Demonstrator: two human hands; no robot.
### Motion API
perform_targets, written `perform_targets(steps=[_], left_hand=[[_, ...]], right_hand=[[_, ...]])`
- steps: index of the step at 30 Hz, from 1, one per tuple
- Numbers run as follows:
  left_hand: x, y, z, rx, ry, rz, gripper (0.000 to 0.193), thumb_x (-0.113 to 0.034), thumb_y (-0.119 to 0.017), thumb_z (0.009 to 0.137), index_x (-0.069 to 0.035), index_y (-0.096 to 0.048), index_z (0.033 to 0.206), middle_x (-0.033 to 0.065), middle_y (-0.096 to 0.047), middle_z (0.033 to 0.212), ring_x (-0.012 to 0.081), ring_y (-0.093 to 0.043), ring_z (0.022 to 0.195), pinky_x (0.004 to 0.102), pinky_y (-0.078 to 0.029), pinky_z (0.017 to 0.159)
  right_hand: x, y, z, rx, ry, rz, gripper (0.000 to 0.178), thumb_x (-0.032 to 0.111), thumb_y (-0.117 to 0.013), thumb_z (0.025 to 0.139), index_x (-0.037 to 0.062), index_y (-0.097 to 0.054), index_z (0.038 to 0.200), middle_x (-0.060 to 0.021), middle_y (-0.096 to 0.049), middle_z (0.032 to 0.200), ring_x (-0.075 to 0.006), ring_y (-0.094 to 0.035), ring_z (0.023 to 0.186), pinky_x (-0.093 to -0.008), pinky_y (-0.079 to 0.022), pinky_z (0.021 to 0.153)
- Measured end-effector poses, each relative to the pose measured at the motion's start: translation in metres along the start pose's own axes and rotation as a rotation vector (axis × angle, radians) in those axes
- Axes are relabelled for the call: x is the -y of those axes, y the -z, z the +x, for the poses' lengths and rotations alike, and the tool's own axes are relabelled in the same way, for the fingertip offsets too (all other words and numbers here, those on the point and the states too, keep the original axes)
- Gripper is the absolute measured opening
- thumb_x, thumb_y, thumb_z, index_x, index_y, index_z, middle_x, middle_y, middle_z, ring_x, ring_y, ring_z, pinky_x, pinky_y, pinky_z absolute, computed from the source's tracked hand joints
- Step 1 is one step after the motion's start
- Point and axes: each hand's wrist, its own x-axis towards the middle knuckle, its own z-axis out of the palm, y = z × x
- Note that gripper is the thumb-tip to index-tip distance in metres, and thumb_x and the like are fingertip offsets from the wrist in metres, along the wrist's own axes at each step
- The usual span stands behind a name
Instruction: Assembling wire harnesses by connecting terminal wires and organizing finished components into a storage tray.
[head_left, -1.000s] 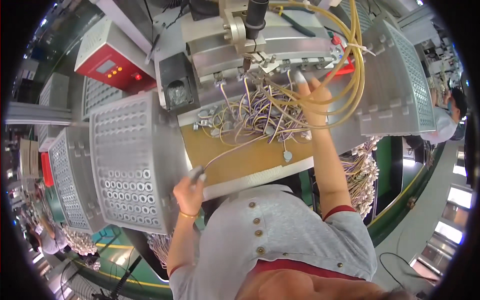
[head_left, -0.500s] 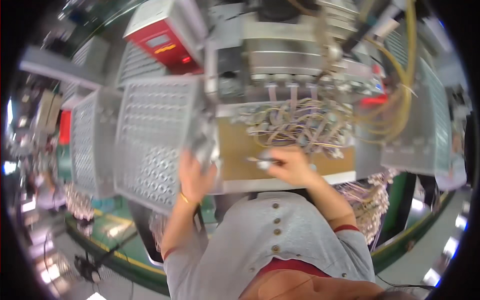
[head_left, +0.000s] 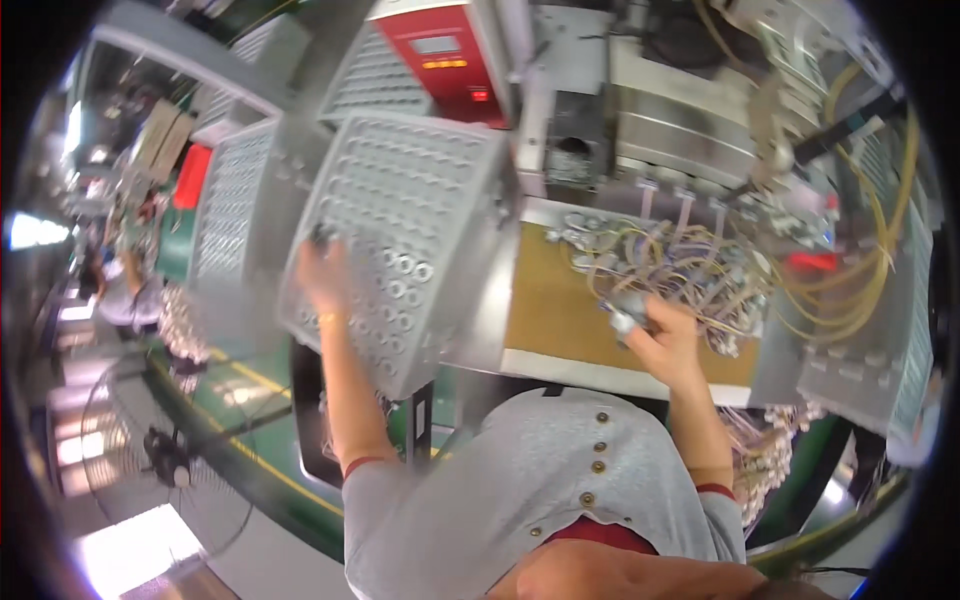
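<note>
My left hand [head_left: 324,278] is over the left side of a pale tray [head_left: 472,205] set with rows of small round metal parts [head_left: 405,265]. Motion smears its fingers, and a dark spot at the fingertips is too blurred to name. Closed fingers of my right hand [head_left: 668,340] grip a small grey and white part [head_left: 624,314], which is partly covered by the thumb and fingers. That hand is above the brown work board [head_left: 540,318], beside a heap of wired parts [head_left: 675,255] with yellow and pale leads.
A red-fronted box [head_left: 442,75] stands behind the tray. Metal machinery [head_left: 685,115] rises beyond the board, with looped yellow tubes [head_left: 870,290] at right. Another tray [head_left: 235,200] stands farther left. Bundles of wired parts [head_left: 765,455] hang below the table's right side.
My left hand has moved from the tray's right edge to over its left part. My right hand, still gripping the small part, is now closer to the wire heap. The whole view has shifted.
</note>
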Motion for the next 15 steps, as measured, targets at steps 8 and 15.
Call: perform_targets(steps=[8,15], left_hand=[[-0.160,-0.007,-0.120,0.872,0.281,-1.302,0.034,-0.002,-0.058,0.075,0.001,-0.050,0.108,0.0131,-0.057,0.100,0.0153,-0.057,0.069,0.0250,-0.046,0.056],[-0.199,-0.015,-0.147,1.057,0.185,-1.390,0.040,-0.002,-0.060,0.075,0.005,-0.046,0.112,0.0121,-0.058,0.095,0.0147,-0.057,0.071,0.0223,-0.046,0.052]], right_hand=[[-0.002,-0.005,0.017,0.000,0.194,-0.113,0.009,0.003,-0.060,0.068,-0.0007,-0.058,0.076,-0.0011,-0.052,0.056,-0.0057,-0.047,0.047,-0.0202,-0.036,0.043],[0.003,0.007,0.010,-0.062,0.155,0.021,0.009,0.003,-0.060,0.066,-0.0004,-0.052,0.067,-0.0016,-0.050,0.053,-0.0040,-0.045,0.046,-0.0204,-0.034,0.041]])
